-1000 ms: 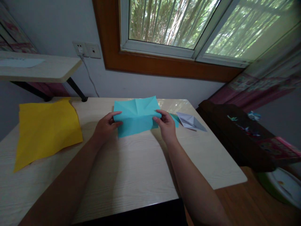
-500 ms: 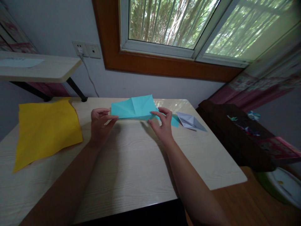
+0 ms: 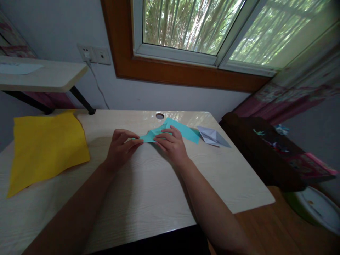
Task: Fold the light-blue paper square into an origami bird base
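Observation:
My left hand (image 3: pixel 122 148) pinches the left end of a folded turquoise paper (image 3: pixel 149 136) between thumb and fingertips. At the paper's right part, my right hand (image 3: pixel 174 146) grips it with bent fingers, hiding some of it. The folded paper looks narrow and low over the table, with a creased, raised middle. Behind my right hand lies a second turquoise paper (image 3: pixel 187 132), flat on the table. Right beside that rests a pale grey-white paper folded into a pointed shape (image 3: pixel 212 136).
A large yellow sheet (image 3: pixel 49 148) covers part of the table (image 3: pixel 148 198) at left. Behind it, a raised shelf (image 3: pixel 39 83) stands on black legs. The table has a round cable hole (image 3: pixel 159 116) near the wall. A dark brown cabinet (image 3: pixel 255 156) stands right of the table.
The turquoise paper, broad and held up before, has come down and now shows as a narrow, folded strip. My hands have moved closer together, uncovering the cable hole and the second turquoise paper.

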Demonstrator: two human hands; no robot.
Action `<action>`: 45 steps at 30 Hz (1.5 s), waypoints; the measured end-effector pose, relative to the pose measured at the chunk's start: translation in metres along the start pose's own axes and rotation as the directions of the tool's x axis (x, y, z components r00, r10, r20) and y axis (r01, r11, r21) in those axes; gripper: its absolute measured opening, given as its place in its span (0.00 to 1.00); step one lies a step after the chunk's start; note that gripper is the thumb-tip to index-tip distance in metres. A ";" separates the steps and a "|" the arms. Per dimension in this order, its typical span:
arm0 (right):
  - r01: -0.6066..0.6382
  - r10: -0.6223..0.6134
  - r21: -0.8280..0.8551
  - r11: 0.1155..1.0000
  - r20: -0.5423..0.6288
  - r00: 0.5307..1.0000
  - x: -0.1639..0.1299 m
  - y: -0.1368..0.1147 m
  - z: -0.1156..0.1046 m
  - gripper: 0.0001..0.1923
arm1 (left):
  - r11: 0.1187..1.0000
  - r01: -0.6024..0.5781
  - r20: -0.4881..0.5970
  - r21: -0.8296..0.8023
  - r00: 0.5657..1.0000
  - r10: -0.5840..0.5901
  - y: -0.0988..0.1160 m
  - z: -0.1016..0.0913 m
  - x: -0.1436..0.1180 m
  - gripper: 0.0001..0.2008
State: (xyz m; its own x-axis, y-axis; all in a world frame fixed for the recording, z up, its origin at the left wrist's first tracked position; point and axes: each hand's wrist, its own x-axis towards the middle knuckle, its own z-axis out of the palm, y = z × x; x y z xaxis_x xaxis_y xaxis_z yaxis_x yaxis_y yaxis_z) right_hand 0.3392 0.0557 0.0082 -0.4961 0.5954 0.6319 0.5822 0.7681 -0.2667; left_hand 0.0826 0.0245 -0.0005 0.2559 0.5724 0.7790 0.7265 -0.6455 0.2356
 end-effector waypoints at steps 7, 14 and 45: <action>0.029 -0.027 -0.031 0.999 0.044 0.999 0.002 -0.008 0.008 0.08 | 0.986 -0.067 0.126 0.153 0.991 0.048 0.019 0.003 0.006 0.08; 0.006 -0.005 -0.058 0.998 0.010 1.000 0.002 -0.003 0.009 0.07 | 0.990 0.017 0.114 0.140 0.993 -0.033 0.011 0.004 0.004 0.08; -0.255 0.219 -0.073 0.964 -0.327 0.919 -0.012 0.036 -0.015 0.09 | 0.752 0.641 -0.159 -0.153 0.735 -0.659 -0.026 -0.013 0.001 0.15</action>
State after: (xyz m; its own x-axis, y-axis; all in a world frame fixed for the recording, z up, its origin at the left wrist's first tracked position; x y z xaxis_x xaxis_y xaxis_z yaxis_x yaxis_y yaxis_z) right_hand 0.3758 0.0725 0.0019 -0.1179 0.6383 0.7607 0.7348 0.5714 -0.3656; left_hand 0.0550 0.0351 0.0015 -0.3918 0.7655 0.5104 0.6128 -0.1966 0.7654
